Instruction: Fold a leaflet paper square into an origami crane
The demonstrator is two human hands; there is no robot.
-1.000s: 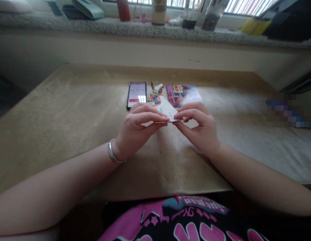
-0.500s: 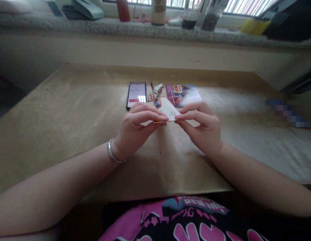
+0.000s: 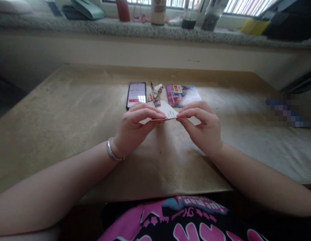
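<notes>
At the centre of the frame the left hand (image 3: 135, 127) and the right hand (image 3: 204, 129) meet just above the desk (image 3: 70, 110), both pinching a folded paper (image 3: 168, 109) between thumb and pressed-together fingers (image 3: 147, 112). The paper's white upper face carries small print too fine to read, and a thin coloured edge shows along its near side. Its left part is hidden behind the left hand's knuckles, so its full outline cannot be made out. A silver bracelet (image 3: 111, 151) sits on the left wrist. Just beyond the hands, upward in the frame, lie a phone (image 3: 136, 93) with a lit screen, a small crumpled paper figure (image 3: 155, 91) and a pink printed packet (image 3: 183, 94), side by side. The figure's lower end is covered by the held paper. At the right edge a pixelated patch (image 3: 290, 110) conceals whatever lies there. Along the top, bottles and jars on the windowsill (image 3: 135, 29) are cut off by the frame.
</notes>
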